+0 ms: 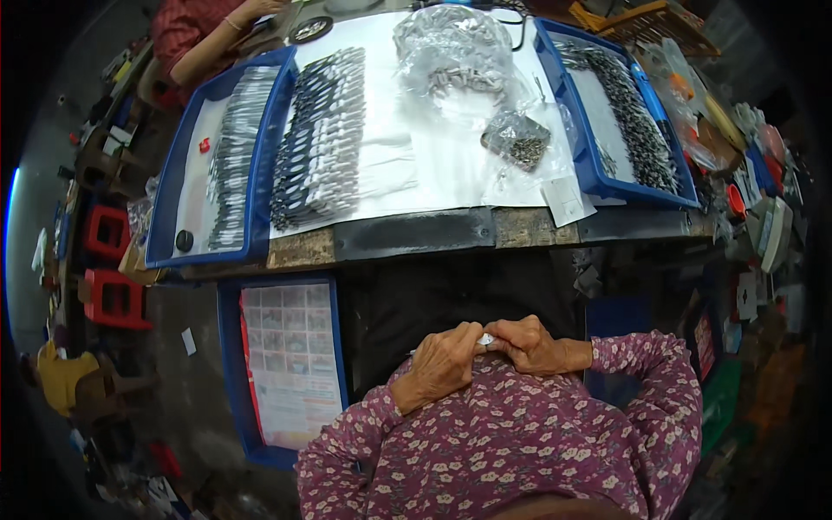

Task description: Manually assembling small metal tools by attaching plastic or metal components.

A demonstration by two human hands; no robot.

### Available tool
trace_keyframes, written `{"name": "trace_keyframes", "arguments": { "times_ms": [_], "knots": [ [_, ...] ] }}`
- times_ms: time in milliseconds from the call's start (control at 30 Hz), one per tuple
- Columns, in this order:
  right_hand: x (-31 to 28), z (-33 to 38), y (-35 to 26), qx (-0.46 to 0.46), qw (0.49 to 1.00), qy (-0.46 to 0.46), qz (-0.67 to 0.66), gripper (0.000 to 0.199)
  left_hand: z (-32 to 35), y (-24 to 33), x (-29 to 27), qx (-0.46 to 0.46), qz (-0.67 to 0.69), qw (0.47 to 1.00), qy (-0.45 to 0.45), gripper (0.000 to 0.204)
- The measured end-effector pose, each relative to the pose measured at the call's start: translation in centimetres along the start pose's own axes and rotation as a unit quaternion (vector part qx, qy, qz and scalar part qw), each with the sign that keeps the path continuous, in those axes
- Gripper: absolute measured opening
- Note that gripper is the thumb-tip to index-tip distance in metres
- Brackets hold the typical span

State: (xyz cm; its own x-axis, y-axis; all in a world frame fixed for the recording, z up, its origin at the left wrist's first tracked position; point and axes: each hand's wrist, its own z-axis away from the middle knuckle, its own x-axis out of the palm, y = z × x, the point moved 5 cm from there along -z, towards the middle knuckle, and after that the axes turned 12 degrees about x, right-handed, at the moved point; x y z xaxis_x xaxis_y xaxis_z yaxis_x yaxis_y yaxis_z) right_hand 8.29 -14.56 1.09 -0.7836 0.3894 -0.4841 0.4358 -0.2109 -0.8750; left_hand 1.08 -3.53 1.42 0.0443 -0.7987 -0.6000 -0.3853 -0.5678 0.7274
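Though fingers hide most of it, both hands' grip [485,343] pinches a small silvery piece [485,339].

Light: bright overhead on white sheet [451,165], mild glare
Below bench: dim
Edges: dark, bent (fisheye)
Focus: soft

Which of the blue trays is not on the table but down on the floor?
The blue tray at the person's left, below the table edge. It holds a printed sheet; the two trays on the table hold small metal parts.
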Motion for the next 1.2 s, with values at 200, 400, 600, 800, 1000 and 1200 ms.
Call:
{"name": "trace_keyframes", "arguments": {
  "times_ms": [200,400,600,800,1000,1200],
  "knots": [
    [-1.9,-1.9,-0.1,-0.02,0.998,-0.043,0.035,0.015,-1.7,-0.8,-0.9,-0.002,0.001,0.999,0.053,0.011],
    [-5.3,-4.2,0.5,0.063,0.994,-0.074,-0.043,0.021,-3.1,-2.2,-2.5,-0.025,0.021,0.994,0.109,0.01],
    [-12.9,-7.8,3.4,0.111,0.972,0.209,0.004,0.015,-4.4,-3.9,-4.3,-0.071,0.059,0.98,0.179,0.006],
    [-17.0,-11.0,6.2,0.043,0.903,0.348,0.25,0.012,-5.6,-4.6,-5.4,-0.065,0.035,0.977,0.198,0.006],
    [-16.8,-14.1,8.3,0.011,0.866,0.324,0.381,0.013,-6.6,-5.0,-6.8,-0.035,-0.074,0.971,0.225,0.008],
    [-16.4,-15.2,9.5,0.048,0.843,0.306,0.44,0.009,-7.1,-5.2,-7.3,0.012,-0.196,0.953,0.229,0.014]
  ]
}}
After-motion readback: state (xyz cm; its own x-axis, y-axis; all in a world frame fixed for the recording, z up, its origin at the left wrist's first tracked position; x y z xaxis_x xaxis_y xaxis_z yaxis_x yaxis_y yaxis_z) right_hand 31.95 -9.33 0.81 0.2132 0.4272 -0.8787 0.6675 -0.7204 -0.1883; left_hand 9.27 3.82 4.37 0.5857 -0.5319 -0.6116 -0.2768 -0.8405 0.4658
